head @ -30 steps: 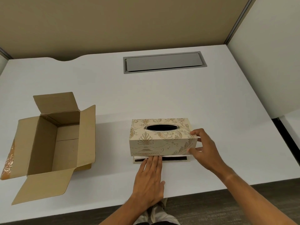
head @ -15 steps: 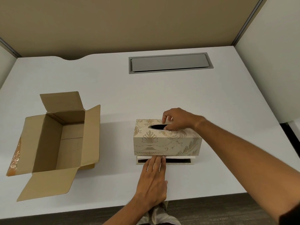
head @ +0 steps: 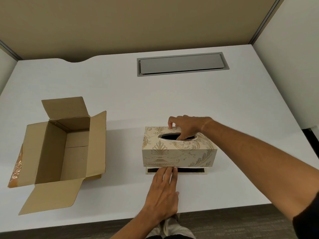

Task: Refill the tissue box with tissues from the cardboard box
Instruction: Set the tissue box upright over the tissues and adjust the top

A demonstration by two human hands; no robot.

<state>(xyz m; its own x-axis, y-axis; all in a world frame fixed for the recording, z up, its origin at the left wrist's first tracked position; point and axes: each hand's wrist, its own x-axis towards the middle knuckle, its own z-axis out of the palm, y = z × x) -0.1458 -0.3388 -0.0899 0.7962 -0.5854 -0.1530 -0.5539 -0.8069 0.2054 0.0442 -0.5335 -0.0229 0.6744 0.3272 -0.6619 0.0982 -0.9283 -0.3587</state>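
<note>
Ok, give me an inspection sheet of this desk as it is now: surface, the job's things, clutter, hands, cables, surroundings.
Surface: white desk, bare apart from the two boxes.
Job's things: patterned tissue box, its cover raised off the base along the near edge; cardboard box to its left, flaps open, no tissues visible inside.
Clutter: nothing seen.
Hands: left hand flat on the desk, fingertips against the base; right hand on top of the cover, fingers in the oval slot.
Cables: nothing seen; grey cable hatch closed.
Surroundings: tan partition behind, white panel to the right, dark floor below.
</note>
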